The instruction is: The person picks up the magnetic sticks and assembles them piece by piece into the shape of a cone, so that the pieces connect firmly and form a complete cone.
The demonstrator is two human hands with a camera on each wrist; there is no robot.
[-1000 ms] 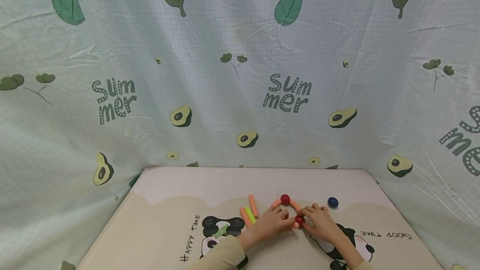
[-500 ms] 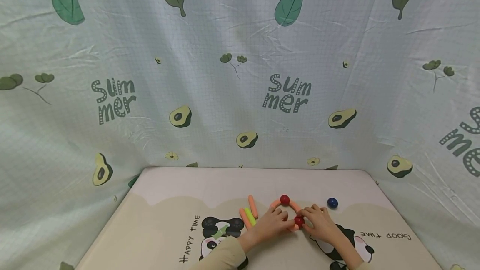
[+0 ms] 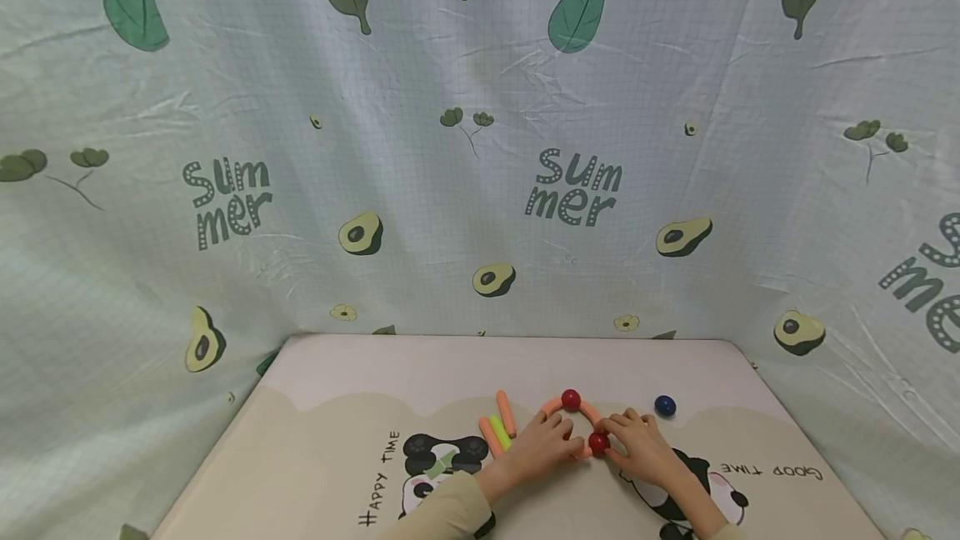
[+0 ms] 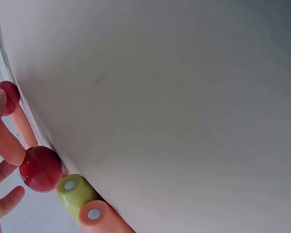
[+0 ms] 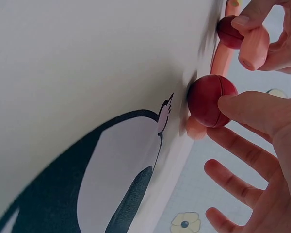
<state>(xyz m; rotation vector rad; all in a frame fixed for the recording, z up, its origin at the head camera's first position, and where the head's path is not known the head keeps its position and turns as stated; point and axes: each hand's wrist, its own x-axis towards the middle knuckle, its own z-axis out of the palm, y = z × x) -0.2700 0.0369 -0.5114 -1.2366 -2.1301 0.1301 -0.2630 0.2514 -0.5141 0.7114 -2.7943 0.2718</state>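
Note:
My right hand [image 3: 639,447] pinches a red ball [image 5: 211,101] between thumb and forefinger, its other fingers spread in the right wrist view. Facing it, my left hand [image 3: 542,447] grips an orange magnetic rod [image 5: 255,48], whose free end points toward the held ball across a small gap. Another red ball [image 4: 41,169] joins that rod's other end, hidden under the left hand in the head view. A third red ball [image 3: 571,400] lies at the back, with curved orange rods [image 3: 591,412] running from it toward both hands, forming a rough ring.
Left of my left hand lie two orange rods [image 3: 506,412] and a yellow-green rod [image 3: 500,432]. A blue ball [image 3: 665,406] rests behind my right hand. The table [image 3: 330,440] carries printed pandas; a patterned curtain [image 3: 420,190] hangs behind and at both sides.
My left fingertips have drawn slightly left from the right-hand red ball. The right hand stays on that ball, and the loose pieces have not moved.

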